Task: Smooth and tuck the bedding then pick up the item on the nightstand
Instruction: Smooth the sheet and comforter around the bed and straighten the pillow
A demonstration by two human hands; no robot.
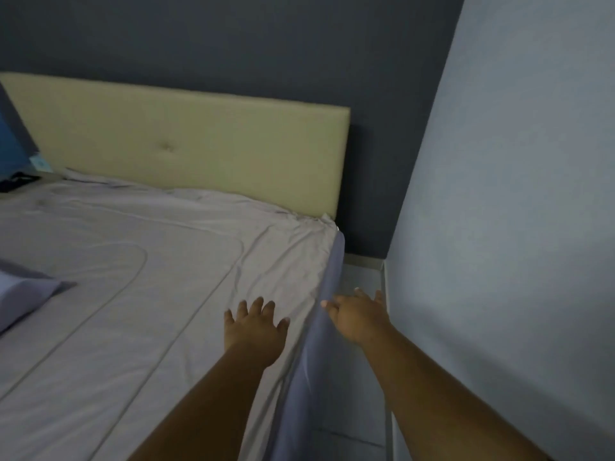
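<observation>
A pale grey sheet point(139, 281) covers the mattress, creased near the head-end corner. My left hand point(254, 327) lies flat on the sheet near the bed's right edge, fingers spread and straight. My right hand point(357, 314) reaches along the hanging side of the sheet point(327, 294), thumb at the fabric's edge, fingers extended over the gap by the wall. At the far left, a dark item point(18, 183) lies on what looks like the nightstand, partly cut off.
A cream padded headboard point(186, 144) backs the bed against a dark wall. A light wall point(515, 227) stands close on the right, leaving a narrow strip of tiled floor point(361, 274). A bluish pillow point(23, 294) lies at the left edge.
</observation>
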